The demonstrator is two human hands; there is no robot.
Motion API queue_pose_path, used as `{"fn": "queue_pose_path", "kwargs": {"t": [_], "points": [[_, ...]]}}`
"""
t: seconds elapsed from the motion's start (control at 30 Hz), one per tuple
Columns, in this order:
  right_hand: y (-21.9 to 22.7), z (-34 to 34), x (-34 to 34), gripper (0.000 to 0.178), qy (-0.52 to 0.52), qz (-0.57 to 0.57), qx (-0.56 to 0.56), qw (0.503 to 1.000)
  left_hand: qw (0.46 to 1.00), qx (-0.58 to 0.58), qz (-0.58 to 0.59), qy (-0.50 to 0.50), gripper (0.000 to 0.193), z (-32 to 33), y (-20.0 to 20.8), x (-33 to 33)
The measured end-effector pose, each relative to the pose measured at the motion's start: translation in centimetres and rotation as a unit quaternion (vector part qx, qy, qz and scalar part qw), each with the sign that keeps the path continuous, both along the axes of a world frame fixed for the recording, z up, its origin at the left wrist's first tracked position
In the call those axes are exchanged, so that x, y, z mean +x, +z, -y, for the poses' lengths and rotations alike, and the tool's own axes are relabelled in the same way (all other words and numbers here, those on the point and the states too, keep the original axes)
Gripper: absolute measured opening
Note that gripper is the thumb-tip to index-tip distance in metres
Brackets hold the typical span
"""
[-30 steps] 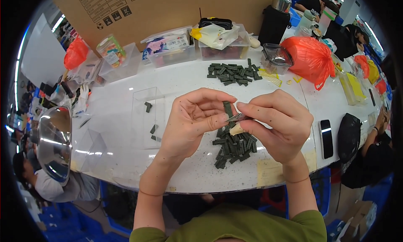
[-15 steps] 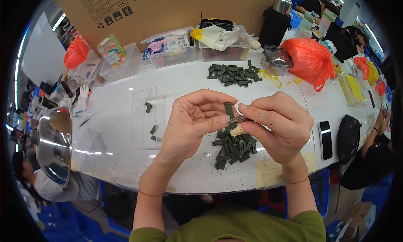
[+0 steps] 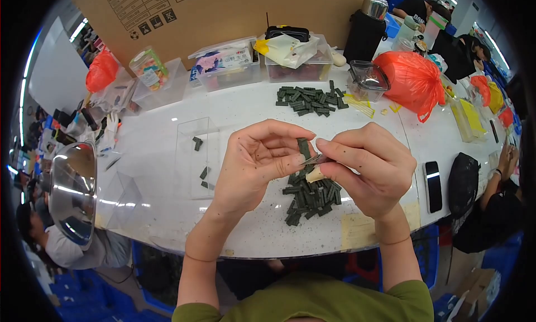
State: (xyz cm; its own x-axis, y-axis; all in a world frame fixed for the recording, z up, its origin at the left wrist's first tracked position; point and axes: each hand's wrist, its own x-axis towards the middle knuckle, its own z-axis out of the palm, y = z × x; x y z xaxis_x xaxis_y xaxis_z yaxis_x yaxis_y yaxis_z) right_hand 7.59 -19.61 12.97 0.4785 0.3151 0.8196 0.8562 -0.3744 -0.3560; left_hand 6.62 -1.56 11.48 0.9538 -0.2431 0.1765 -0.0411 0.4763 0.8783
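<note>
Between the thumb and fingers of my left hand [image 3: 248, 160] is a small dark green block [image 3: 304, 149], held upright above the table. My right hand [image 3: 371, 163] pinches a small metal blade [image 3: 314, 159], its tip against the block near my left thumb. A beige wrap or tape piece [image 3: 315, 174] shows under my right thumb. Below both hands lies a heap of similar dark green blocks [image 3: 310, 202], partly hidden by them. Farther back, a second pile of green blocks [image 3: 310, 100] rests on the table.
A clear open box [image 3: 192, 154] with a few blocks stands left of my hands. A phone [image 3: 433, 186] and a black pouch [image 3: 463, 182] lie to the right. Plastic bins [image 3: 229, 71], a red bag [image 3: 410, 79] and a black bottle [image 3: 365, 37] line the back. Dark crumbs dot the white table [image 3: 251, 232].
Both hands stay almost in place. The block and the blade at it have shifted only very slightly; the piles have not moved.
</note>
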Motion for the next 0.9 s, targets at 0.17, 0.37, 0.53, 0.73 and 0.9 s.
{"fn": "queue_pose_path", "kwargs": {"t": [0.17,0.37,0.53,0.73,0.9], "points": [[-0.2,0.0,0.0,0.021,-0.003,0.019,-0.005,1.0,1.0,-0.003,0.001,0.001,0.035,0.0,-0.1,0.0],[-0.2,0.0,-0.1,0.021,-0.007,0.042,-0.021,0.999,1.0,-0.015,-0.003,-0.006,0.034,0.0,-0.2,0.0],[0.2,0.2,-0.1,0.019,0.011,0.019,0.003,1.0,0.999,-0.031,-0.003,-0.015,0.034,0.2,-0.1,-0.2],[0.6,0.2,-0.3,0.017,0.017,-0.011,0.024,1.0,0.999,-0.042,-0.006,-0.011,0.033,0.4,0.1,-0.6],[0.6,0.3,-0.5,0.017,0.014,0.012,0.018,1.0,0.999,-0.037,-0.002,-0.006,0.033,0.4,0.3,-1.1]]}}
